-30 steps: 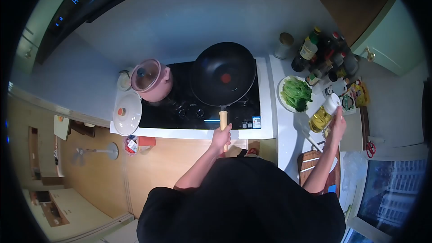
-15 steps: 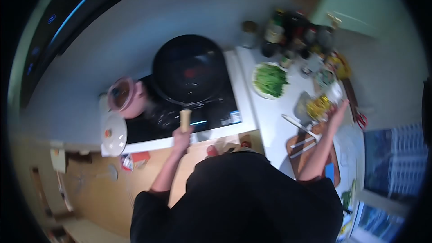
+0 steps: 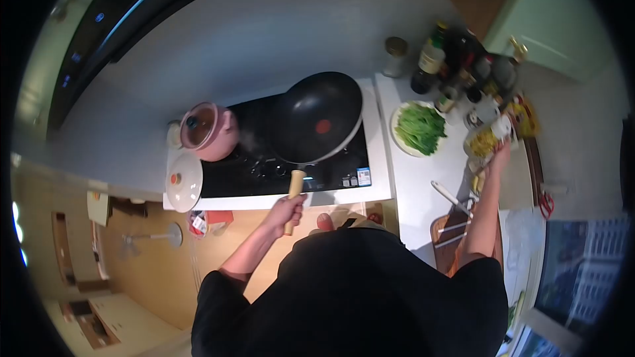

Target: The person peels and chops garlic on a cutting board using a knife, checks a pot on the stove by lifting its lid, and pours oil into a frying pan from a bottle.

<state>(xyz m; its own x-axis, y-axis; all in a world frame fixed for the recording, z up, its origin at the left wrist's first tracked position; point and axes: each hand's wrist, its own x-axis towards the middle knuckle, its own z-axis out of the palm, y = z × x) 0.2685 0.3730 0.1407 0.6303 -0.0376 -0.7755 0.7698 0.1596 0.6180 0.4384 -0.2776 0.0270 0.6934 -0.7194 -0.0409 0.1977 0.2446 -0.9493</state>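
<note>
My left hand (image 3: 286, 214) is wrapped round the light wooden handle (image 3: 296, 184) of a black wok (image 3: 317, 116). The wok sits tilted over the black stove top, its inside bare apart from a red mark. On the counter to the right, my right hand (image 3: 501, 151) is closed on a clear bottle with yellow contents (image 3: 483, 142). My own fingers hide part of that bottle. Left of the bottle stands a white plate (image 3: 398, 140) heaped with green leafy vegetables (image 3: 421, 129).
A pink pot (image 3: 218, 142) stands at the stove's left, with its white lid (image 3: 185, 185) beside it. Several dark bottles (image 3: 430, 59) and a jar (image 3: 395, 56) line the back. A white-handled utensil (image 3: 450, 197) lies by a wooden cutting board (image 3: 444, 251). Red scissors (image 3: 546, 205) are at the right.
The wok has tipped and shifted, its handle still in my left hand. My right hand stays at the bottle with yellow contents. The whole view has shifted slightly.
</note>
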